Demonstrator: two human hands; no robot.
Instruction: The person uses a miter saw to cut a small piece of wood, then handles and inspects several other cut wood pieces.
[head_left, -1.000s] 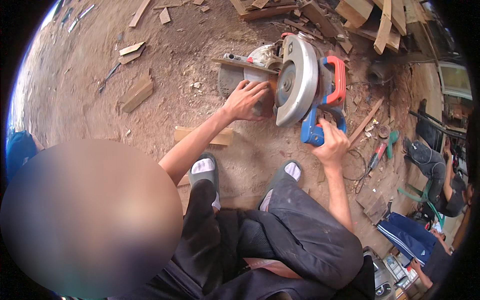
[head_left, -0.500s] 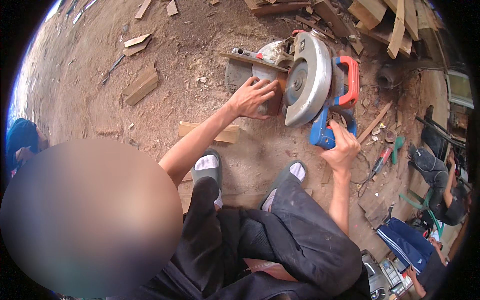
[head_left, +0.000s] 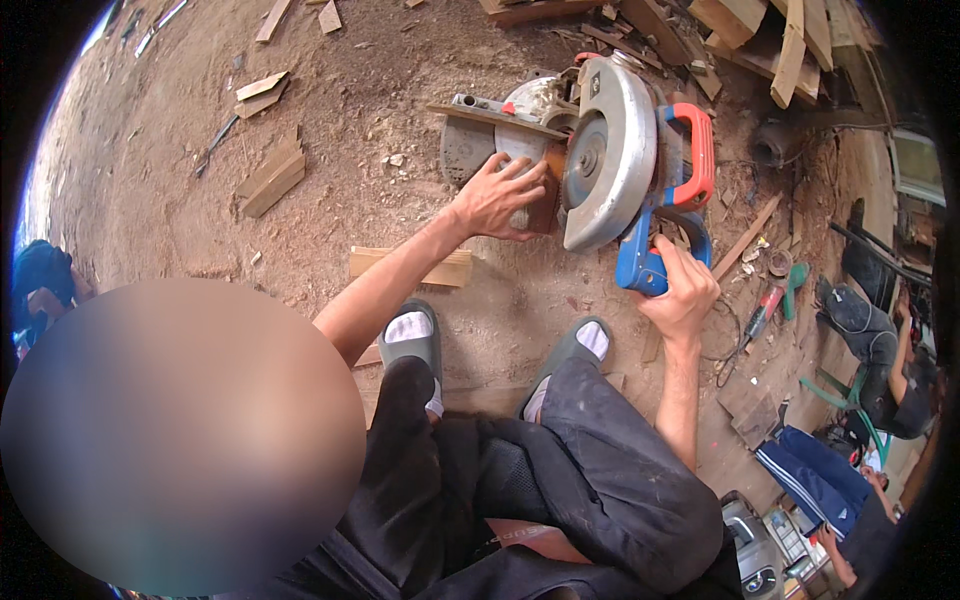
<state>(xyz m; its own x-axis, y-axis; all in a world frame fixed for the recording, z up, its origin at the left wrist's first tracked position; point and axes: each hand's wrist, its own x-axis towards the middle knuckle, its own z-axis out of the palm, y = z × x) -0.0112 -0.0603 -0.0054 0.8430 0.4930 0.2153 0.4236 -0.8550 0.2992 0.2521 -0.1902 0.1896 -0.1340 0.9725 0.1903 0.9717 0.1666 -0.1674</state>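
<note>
A miter saw (head_left: 617, 150) stands on the dirt ahead of me, with a silver blade guard, a red carry handle (head_left: 693, 155) and a blue trigger handle (head_left: 634, 262). My right hand (head_left: 682, 290) is closed round the blue handle. To the left of the blade, my left hand (head_left: 500, 198) holds a reddish-brown wooden block (head_left: 545, 210) on the saw's base, below the fence (head_left: 497, 119). Its fingers are bent over the block, and the hand partly covers it. The blade's lower edge is hidden from me.
A wood offcut (head_left: 420, 267) lies by my left foot, with more scraps (head_left: 273, 178) farther left. A lumber pile (head_left: 735, 25) is at the far right. An angle grinder (head_left: 764, 315) and its cord lie right of my right arm. People (head_left: 870, 350) sit at the right edge.
The scene has shifted slightly left in the view. Both hands keep their places on the saw handle and the block.
</note>
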